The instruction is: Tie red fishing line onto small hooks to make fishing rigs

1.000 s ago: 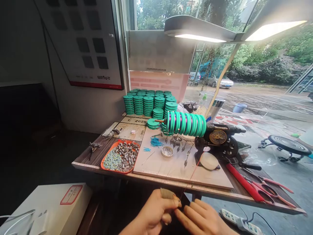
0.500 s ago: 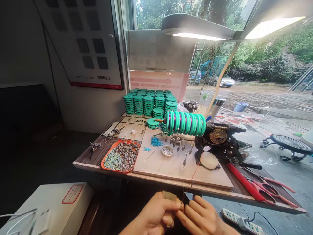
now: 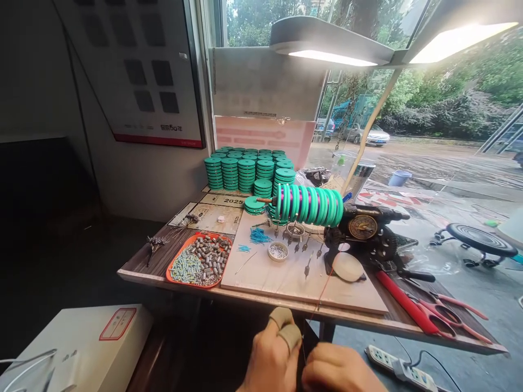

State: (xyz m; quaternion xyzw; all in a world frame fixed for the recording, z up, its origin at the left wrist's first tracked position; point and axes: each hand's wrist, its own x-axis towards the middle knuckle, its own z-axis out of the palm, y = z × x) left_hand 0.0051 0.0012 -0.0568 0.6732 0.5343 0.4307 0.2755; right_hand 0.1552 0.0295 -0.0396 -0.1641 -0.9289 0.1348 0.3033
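Note:
My left hand is at the table's front edge, its fingers pressed together beside a thin line. Tan covers wrap two of its fingers. Close by on the right, my right hand is curled shut, its fingertips hidden. From the pale round disc, the line comes down reddish over the board's edge and passes between my hands. Above the board, green ring-shaped spools sit in a row on the shaft of a dark geared winding machine.
Stacked green spools stand at the back. An orange tray holds metal cylinders and small pale pieces. On the board are a small white dish and blue bits. Scissors lie at right, beneath a lamp.
My left hand has turned and risen, showing its back and covered fingers. The right hand has dropped slightly and curled in. The view has shifted a little.

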